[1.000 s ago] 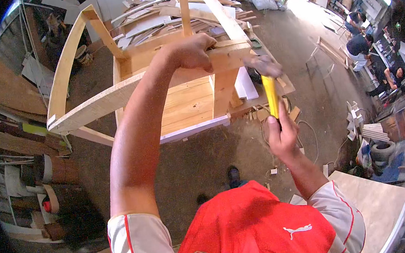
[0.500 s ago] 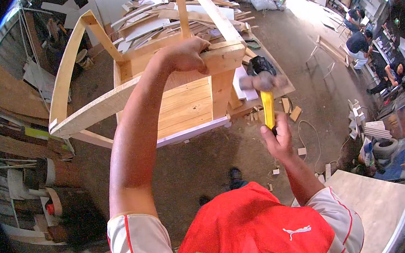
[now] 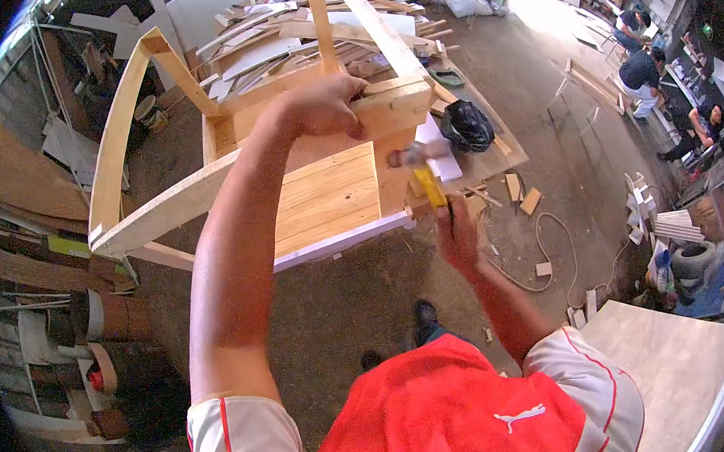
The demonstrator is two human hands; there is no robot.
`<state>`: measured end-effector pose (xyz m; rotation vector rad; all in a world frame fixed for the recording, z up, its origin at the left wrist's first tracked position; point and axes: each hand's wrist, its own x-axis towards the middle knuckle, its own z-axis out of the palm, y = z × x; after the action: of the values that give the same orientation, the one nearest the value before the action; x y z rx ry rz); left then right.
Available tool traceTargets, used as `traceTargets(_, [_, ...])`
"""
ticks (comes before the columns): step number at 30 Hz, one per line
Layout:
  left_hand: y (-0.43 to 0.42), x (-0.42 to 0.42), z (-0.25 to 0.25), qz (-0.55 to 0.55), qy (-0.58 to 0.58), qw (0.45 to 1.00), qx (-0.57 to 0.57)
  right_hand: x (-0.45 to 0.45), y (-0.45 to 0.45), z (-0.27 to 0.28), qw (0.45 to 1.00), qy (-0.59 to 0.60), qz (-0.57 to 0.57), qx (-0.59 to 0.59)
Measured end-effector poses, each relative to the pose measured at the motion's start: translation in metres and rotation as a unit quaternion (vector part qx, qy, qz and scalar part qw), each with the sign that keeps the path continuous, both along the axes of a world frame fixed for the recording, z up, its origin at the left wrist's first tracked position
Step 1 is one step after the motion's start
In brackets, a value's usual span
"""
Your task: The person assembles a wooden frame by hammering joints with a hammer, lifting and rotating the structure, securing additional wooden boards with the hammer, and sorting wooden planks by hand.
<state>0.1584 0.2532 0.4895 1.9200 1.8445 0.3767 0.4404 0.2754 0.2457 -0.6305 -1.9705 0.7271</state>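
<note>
A wooden furniture frame [image 3: 172, 196] with curved pale rails stands before me. My left hand [image 3: 325, 109] is closed over its top rail, close to the near right corner [image 3: 407, 104]. In my right hand [image 3: 457, 232] is a hammer [image 3: 430, 186] with a yellow handle, held by the lower part of that handle. Its head [image 3: 418, 153], slightly blurred, is below and beside the corner, apart from my left hand. Whether it touches the frame's post I cannot tell. A slatted wood panel [image 3: 324, 196] fills the lower frame.
Scrap wood [image 3: 275, 47] is heaped behind the frame. A black plastic bag [image 3: 466, 126] lies to the right, near wood offcuts [image 3: 530, 202] and a cord [image 3: 572, 249] on the floor. Co-workers [image 3: 642, 73] are at the far right. A pale board [image 3: 663, 363] lies lower right.
My right hand and the hammer have moved left, and the hammer now leans left toward the frame's post. My left hand keeps its hold on the rail.
</note>
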Motion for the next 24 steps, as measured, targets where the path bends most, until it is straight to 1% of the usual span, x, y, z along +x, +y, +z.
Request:
traceTargets(2, [0.001,-0.002,-0.002,-0.001,-0.013,1.000,-0.010,-0.016,-0.002,-0.001,0.999,0.010,-0.033,0.028])
traceTargets(4, [0.001,-0.001,-0.003,0.002,-0.023,1.000,-0.016,-0.023,-0.004,-0.010,1.000,0.024,-0.013,0.015])
traceTargets(5, [0.000,0.001,-0.002,0.007,-0.011,1.000,-0.013,-0.025,-0.005,-0.013,0.999,0.033,-0.002,0.009])
traceTargets(8, [-0.005,0.009,0.005,0.014,0.028,1.000,0.000,-0.032,-0.015,0.002,0.994,0.100,-0.019,0.028])
traceTargets(10, [-0.003,0.008,0.001,0.013,0.050,0.999,0.014,-0.031,-0.010,-0.013,0.996,0.075,-0.018,0.049])
traceTargets(11, [-0.002,0.004,-0.003,0.005,0.035,0.999,0.016,-0.031,-0.008,-0.020,0.996,0.060,-0.017,0.060])
traceTargets(14, [0.001,-0.003,-0.010,-0.013,0.005,1.000,0.010,-0.039,-0.004,-0.031,0.998,0.041,-0.014,0.038])
traceTargets(17, [-0.006,0.005,0.006,-0.001,0.019,1.000,-0.003,-0.053,-0.004,-0.013,0.993,0.077,-0.034,0.078])
traceTargets(19, [-0.008,0.010,0.007,0.013,0.043,0.999,0.001,-0.061,-0.005,-0.010,0.995,0.066,-0.046,0.064])
traceTargets(20, [-0.007,0.007,0.002,-0.007,0.010,1.000,0.004,-0.063,-0.006,-0.010,0.995,0.060,-0.052,0.058])
traceTargets(22, [-0.002,-0.003,-0.004,-0.045,-0.054,0.997,0.015,-0.068,-0.010,-0.010,0.993,0.093,-0.058,0.036])
traceTargets(24, [0.000,-0.005,-0.008,-0.031,-0.035,0.999,0.006,-0.063,-0.017,-0.009,0.992,0.099,-0.078,0.028])
